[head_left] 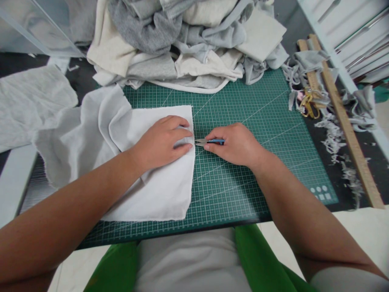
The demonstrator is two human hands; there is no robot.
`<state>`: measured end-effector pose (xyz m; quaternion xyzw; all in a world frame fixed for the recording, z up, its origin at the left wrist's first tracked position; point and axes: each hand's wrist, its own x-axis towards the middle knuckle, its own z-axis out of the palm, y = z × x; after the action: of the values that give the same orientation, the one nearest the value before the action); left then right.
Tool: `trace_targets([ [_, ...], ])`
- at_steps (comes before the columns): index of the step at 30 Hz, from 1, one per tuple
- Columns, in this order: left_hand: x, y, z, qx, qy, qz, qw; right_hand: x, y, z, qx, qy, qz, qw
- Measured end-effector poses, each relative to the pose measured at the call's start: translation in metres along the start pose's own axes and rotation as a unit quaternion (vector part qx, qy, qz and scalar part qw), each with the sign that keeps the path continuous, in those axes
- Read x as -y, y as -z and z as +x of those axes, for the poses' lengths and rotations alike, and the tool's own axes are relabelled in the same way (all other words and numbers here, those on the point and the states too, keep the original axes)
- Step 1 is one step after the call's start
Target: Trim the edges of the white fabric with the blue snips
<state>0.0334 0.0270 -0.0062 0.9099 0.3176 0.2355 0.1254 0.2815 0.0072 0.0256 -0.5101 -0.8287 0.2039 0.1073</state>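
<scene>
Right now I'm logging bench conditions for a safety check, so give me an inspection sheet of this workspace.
Surface: green gridded cutting mat on a dark table.
Job's things: white folded cloth piece; small blue-handled thread snips at its right edge.
Clutter: heap of grey and cream fabric; grey fabric scraps; wooden ruler; gold scissors.
Hands: left hand pressing the cloth; right hand holding the snips.
Cables: nothing seen.
Surroundings: clear plastic bin at upper left.

Sewing or fabric-cutting workshop.
Shown by a green gridded cutting mat (pixel 243 170) on the bench, heaped grey and cream fabric pieces (pixel 188 40) at the far edge, wooden rulers (pixel 349 129), gold scissors (pixel 308 103) and trimmed scraps (pixel 334 138) at right.
</scene>
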Motion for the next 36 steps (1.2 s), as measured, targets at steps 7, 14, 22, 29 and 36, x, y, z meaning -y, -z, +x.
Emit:
trace_targets([
  [7, -0.001, 0.0, 0.001, -0.001, 0.002, 0.0, 1.0, 0.004, 0.001, 0.0, 0.015, 0.005, -0.021, 1.0],
  [14, 0.0, 0.0, 0.0, 0.002, 0.01, -0.007, 1.0, 0.009, 0.004, 0.0, 0.023, 0.004, -0.067, 0.997],
  [22, 0.0, -0.001, 0.0, 0.002, 0.01, -0.006, 1.0, 0.013, 0.005, 0.0, 0.029, 0.0, -0.094, 0.995],
  [29, 0.0, -0.001, 0.0, -0.001, 0.003, -0.008, 1.0, 0.007, 0.003, 0.0, 0.016, -0.003, -0.034, 0.999],
  [36, -0.001, 0.001, 0.001, 0.002, 0.005, -0.006, 1.0, 0.001, 0.006, -0.002, 0.003, 0.012, 0.014, 1.0],
])
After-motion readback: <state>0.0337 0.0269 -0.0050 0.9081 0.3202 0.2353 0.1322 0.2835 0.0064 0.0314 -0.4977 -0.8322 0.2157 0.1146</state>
